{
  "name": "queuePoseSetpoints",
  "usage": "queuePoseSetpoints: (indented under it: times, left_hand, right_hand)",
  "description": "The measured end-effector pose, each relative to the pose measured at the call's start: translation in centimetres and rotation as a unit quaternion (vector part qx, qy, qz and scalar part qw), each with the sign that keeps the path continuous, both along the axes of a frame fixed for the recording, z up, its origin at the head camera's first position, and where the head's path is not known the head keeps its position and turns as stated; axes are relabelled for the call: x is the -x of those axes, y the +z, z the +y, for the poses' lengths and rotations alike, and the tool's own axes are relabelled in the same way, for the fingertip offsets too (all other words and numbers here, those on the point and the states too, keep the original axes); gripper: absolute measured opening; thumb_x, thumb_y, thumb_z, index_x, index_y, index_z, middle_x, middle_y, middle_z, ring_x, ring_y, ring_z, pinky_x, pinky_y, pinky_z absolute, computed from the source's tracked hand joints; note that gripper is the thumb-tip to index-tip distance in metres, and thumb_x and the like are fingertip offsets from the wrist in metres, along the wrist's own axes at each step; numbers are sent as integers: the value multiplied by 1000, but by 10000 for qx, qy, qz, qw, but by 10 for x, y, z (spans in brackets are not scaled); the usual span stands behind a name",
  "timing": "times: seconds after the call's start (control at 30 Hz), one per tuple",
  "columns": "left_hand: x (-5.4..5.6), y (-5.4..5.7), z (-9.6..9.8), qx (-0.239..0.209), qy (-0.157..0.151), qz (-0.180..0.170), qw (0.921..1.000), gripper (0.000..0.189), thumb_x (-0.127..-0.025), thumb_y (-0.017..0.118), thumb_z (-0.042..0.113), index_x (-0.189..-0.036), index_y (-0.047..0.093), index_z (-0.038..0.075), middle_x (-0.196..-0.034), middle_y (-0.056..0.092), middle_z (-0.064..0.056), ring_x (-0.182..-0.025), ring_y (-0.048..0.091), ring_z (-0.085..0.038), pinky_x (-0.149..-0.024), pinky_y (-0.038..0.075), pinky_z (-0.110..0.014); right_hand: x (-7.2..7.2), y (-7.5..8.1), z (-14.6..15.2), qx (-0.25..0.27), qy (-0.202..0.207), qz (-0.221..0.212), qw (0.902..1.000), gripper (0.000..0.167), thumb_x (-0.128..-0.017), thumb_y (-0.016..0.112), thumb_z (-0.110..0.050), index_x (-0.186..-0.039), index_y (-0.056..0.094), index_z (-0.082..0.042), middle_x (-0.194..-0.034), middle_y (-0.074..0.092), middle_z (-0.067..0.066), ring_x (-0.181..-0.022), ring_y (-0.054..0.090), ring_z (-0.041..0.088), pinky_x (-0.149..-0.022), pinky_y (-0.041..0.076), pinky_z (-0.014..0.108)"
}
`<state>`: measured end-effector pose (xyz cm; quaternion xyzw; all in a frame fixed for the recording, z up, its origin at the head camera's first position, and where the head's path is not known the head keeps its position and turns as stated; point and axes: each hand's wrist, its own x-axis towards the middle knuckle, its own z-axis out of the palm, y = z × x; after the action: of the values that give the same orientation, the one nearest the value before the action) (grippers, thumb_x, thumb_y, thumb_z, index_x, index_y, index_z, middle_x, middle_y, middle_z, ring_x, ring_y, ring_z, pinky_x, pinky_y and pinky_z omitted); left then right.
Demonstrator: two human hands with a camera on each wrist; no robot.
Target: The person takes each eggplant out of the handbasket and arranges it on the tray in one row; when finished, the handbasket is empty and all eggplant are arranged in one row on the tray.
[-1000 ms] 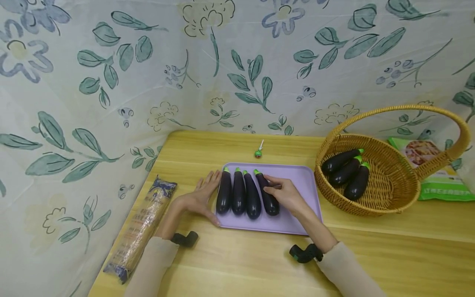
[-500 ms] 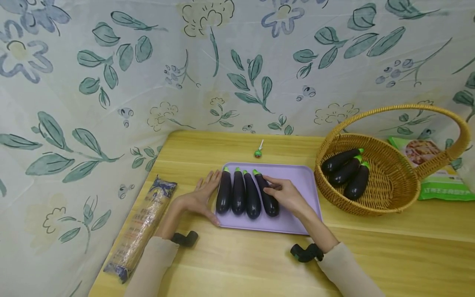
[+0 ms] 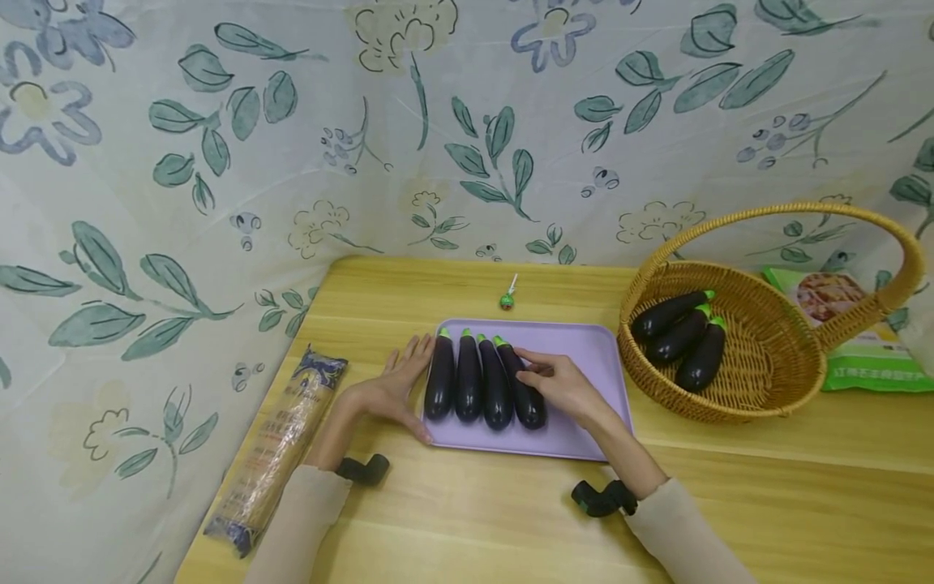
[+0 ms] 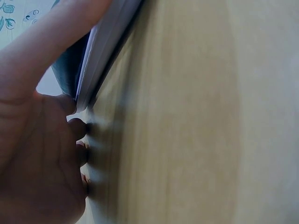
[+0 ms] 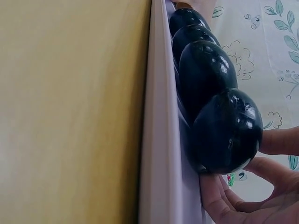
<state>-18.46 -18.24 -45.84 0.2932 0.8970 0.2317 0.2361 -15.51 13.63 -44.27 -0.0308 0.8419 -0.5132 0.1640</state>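
I saw a table point(image 3: 474, 519) of yellowish wood grain, its left edge slanting down to the lower left of the frame. Flat on it, just right of the frame's centre, sat a lilac tray point(image 3: 580, 353). A small green lollipop point(image 3: 507, 302) lay above the tray. A long clear packet point(image 3: 273, 462) with dark blue ends lay aslant at lower left. A wicker basket point(image 3: 686, 407) stood at right, partly hiding a green-and-white bag point(image 3: 868, 369) near the right edge.
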Motion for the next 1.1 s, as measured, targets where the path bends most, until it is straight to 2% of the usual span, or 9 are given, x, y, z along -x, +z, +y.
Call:
queuePoseSetpoints:
  times: [0.27,0.5,0.77,0.97,1.1]
  left_hand:
    - [0,1,0,-49,38,-31,10000,161,-59,99,50,-163,-15,4,-172,-22,-17,-159,-22,-39,-128,-14,-62]
    - [-1,0,0,-56,34,-12,10000,161,-59,99,50,-163,-15,4,-172,-21,-18,-159,-21,-39,-128,-13,-62]
    - [-1,-1,-1,-30,33,-15,10000,161,-59,98,51,-163,-15,5,-172,-21,-18,-159,-21,-39,-128,-13,-62]
    - [0,-1,0,-58,31,-12,10000,161,-59,98,50,-163,-15,4,-172,-21,-18,-159,-21,-39,-128,-13,-62]
    - [0,-2,0,-35,31,-2,10000,161,-59,98,50,-163,-15,4,-172,-21,-18,-159,-21,-39,-128,-13,-62]
  right_hand:
    - [-1,-1,-1,-1,37,35,10000,51,-102,63,-19,-152,53,-12,-129,68,21,-106,65,24,-83,51,27]
    - [-1,0,-1,49,23,34,10000,51,-103,63,-19,-152,53,-13,-132,67,22,-112,65,27,-90,53,34]
    - [-1,0,-1,81,-2,28,10000,51,-103,62,-19,-152,52,-13,-126,69,20,-108,64,25,-84,50,26]
    - [0,-1,0,111,23,81,9999,53,-103,62,-19,-154,50,-12,-121,69,19,-101,62,22,-80,49,25]
    - [0,1,2,99,36,120,9999,54,-103,62,-18,-155,48,-12,-122,70,20,-103,64,23,-81,51,25]
